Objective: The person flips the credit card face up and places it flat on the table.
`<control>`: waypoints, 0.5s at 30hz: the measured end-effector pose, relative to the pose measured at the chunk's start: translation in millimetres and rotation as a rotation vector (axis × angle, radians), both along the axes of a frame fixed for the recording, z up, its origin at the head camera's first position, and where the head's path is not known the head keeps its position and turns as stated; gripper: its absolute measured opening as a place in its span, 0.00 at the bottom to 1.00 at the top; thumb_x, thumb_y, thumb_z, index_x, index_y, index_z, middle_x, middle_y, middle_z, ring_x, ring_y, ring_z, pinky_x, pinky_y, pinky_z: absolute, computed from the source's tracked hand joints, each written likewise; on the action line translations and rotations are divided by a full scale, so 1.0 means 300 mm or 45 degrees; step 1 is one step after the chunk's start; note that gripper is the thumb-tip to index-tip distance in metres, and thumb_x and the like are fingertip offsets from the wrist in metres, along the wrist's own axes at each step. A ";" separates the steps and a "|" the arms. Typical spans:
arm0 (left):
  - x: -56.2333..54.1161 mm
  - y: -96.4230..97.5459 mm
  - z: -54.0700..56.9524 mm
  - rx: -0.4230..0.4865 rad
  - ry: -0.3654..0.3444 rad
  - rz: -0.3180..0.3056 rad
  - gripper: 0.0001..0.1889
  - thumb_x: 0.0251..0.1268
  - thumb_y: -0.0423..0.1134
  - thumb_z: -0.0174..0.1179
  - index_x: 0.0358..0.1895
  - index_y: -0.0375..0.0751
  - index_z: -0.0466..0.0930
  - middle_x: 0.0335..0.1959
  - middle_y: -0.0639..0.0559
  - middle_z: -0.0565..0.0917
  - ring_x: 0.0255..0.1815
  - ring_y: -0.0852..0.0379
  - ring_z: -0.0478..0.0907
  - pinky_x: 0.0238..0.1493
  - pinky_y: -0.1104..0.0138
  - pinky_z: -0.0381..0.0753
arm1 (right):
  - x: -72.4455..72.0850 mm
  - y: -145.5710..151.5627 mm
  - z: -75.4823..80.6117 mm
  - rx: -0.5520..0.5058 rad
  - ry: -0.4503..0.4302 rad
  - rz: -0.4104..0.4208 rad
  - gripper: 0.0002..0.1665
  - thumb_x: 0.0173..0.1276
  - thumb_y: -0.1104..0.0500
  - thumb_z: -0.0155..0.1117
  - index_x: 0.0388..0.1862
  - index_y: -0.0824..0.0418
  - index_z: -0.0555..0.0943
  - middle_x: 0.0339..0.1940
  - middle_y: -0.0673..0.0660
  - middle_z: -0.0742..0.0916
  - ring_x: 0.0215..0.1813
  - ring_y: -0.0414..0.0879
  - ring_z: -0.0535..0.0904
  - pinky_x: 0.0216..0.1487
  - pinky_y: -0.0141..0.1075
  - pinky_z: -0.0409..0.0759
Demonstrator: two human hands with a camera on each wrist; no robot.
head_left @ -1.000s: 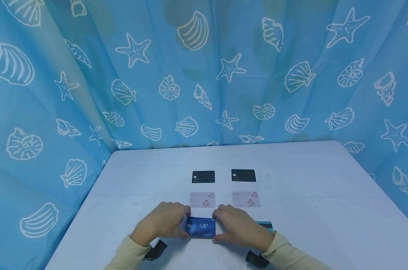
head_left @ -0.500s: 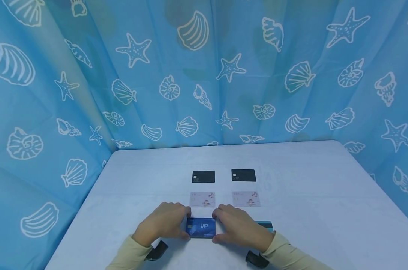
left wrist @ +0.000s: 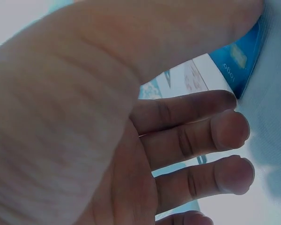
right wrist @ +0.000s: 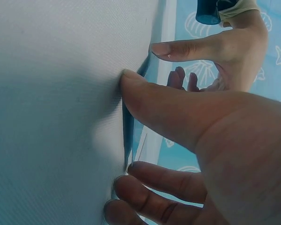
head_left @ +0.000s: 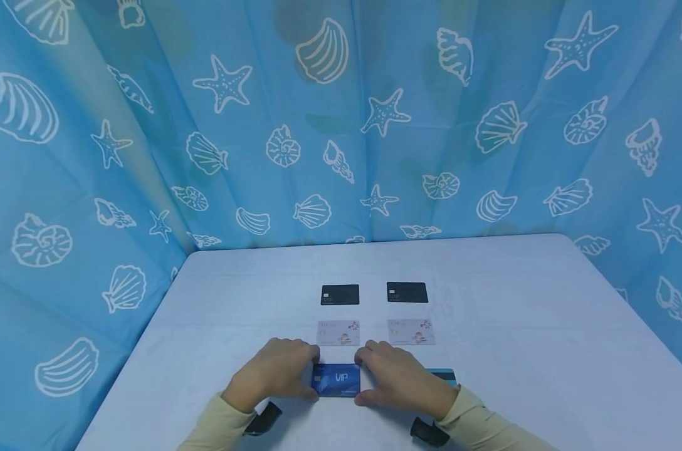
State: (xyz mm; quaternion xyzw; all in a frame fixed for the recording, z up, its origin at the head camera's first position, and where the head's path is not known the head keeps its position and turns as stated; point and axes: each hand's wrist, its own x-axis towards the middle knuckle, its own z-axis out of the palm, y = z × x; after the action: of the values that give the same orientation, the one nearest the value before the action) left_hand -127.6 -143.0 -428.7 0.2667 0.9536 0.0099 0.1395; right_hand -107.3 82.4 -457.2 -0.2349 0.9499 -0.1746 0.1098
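Observation:
A dark blue card marked VIP [head_left: 338, 381] lies on the white table between both hands in the head view. My left hand [head_left: 279, 371] pinches its left edge, thumb at the near corner and index finger at the far one. At the right edge my right hand [head_left: 403, 379] has the same hold. A blue corner of the card [left wrist: 241, 61] shows past the thumb in the left wrist view. The right wrist view shows the card's thin edge [right wrist: 128, 133] between thumb and index finger. Behind the right wrist a teal card with a dark stripe [head_left: 444, 376] is partly hidden.
Two black cards [head_left: 340, 295] [head_left: 407, 292] lie in a row farther back. Nearer are two pale pink cards [head_left: 338, 333] [head_left: 411, 332], just beyond the fingers. A blue curtain with shell prints [head_left: 341, 125] hangs behind the table [head_left: 516, 313].

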 end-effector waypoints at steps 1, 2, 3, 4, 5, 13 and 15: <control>0.000 0.001 0.000 0.001 -0.001 0.002 0.32 0.45 0.56 0.82 0.53 0.45 0.86 0.40 0.55 0.90 0.31 0.63 0.74 0.42 0.62 0.81 | 0.000 0.000 -0.001 0.000 0.000 -0.001 0.36 0.54 0.38 0.81 0.58 0.53 0.82 0.49 0.49 0.85 0.47 0.43 0.78 0.54 0.47 0.82; 0.001 0.001 0.000 0.002 -0.002 0.004 0.32 0.45 0.56 0.82 0.53 0.45 0.86 0.40 0.55 0.90 0.31 0.62 0.74 0.42 0.63 0.80 | -0.001 0.000 -0.001 -0.002 -0.002 -0.003 0.36 0.54 0.38 0.81 0.58 0.53 0.82 0.49 0.49 0.85 0.47 0.43 0.78 0.54 0.47 0.82; 0.001 0.001 0.000 0.003 -0.002 0.005 0.32 0.45 0.56 0.82 0.53 0.45 0.86 0.40 0.55 0.90 0.30 0.62 0.74 0.41 0.63 0.80 | -0.001 0.000 -0.002 -0.003 -0.003 -0.005 0.36 0.54 0.39 0.81 0.57 0.53 0.82 0.49 0.49 0.85 0.47 0.43 0.77 0.54 0.47 0.82; 0.001 0.002 0.000 0.005 -0.003 0.007 0.32 0.45 0.56 0.82 0.53 0.45 0.86 0.40 0.55 0.90 0.30 0.62 0.74 0.41 0.63 0.79 | -0.001 0.000 -0.002 -0.003 -0.003 -0.005 0.36 0.54 0.39 0.82 0.57 0.53 0.82 0.49 0.48 0.85 0.47 0.43 0.77 0.54 0.46 0.82; 0.002 0.002 0.000 0.004 -0.002 0.007 0.32 0.45 0.56 0.82 0.53 0.45 0.86 0.40 0.55 0.90 0.30 0.62 0.74 0.41 0.63 0.79 | -0.001 -0.001 -0.003 -0.001 -0.004 -0.005 0.36 0.54 0.39 0.82 0.57 0.53 0.82 0.49 0.48 0.85 0.46 0.42 0.77 0.54 0.46 0.82; -0.001 0.003 -0.002 0.005 -0.005 0.005 0.32 0.46 0.56 0.82 0.54 0.45 0.86 0.40 0.55 0.90 0.30 0.62 0.74 0.40 0.63 0.79 | 0.000 0.001 -0.001 -0.003 0.006 0.007 0.36 0.54 0.39 0.82 0.57 0.53 0.83 0.49 0.48 0.85 0.46 0.42 0.77 0.54 0.46 0.82; -0.004 0.003 -0.003 0.004 -0.008 0.002 0.32 0.46 0.57 0.82 0.54 0.46 0.86 0.41 0.55 0.90 0.31 0.62 0.74 0.41 0.63 0.79 | 0.001 0.003 0.001 -0.006 0.008 0.012 0.36 0.54 0.39 0.81 0.57 0.54 0.83 0.49 0.48 0.86 0.46 0.42 0.77 0.54 0.45 0.82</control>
State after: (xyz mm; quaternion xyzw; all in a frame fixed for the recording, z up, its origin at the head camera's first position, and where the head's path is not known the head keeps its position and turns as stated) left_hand -128.8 -142.1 -429.6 0.2662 0.9533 0.0124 0.1422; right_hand -107.1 83.4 -457.0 -0.2402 0.9487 -0.1756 0.1070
